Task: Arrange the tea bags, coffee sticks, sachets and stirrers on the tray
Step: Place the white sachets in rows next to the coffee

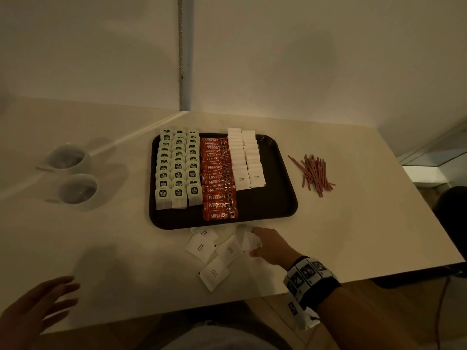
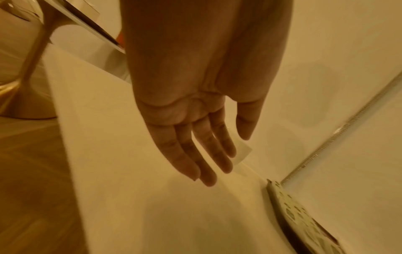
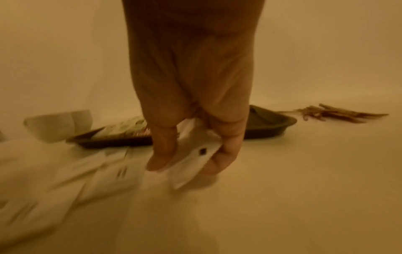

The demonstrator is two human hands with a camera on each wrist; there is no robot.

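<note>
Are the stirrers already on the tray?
No, the stirrers lie in a loose pile on the table, right of the tray.

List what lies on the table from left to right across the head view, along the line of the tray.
Two white cups → tea bags → coffee sticks → white sugar sachets → bare right part of the black tray → pile of stirrers off the tray.

Two white cups are sitting on the pale table, left side, one behind the other. A grey vertical pipe is running up the far wall.
</note>
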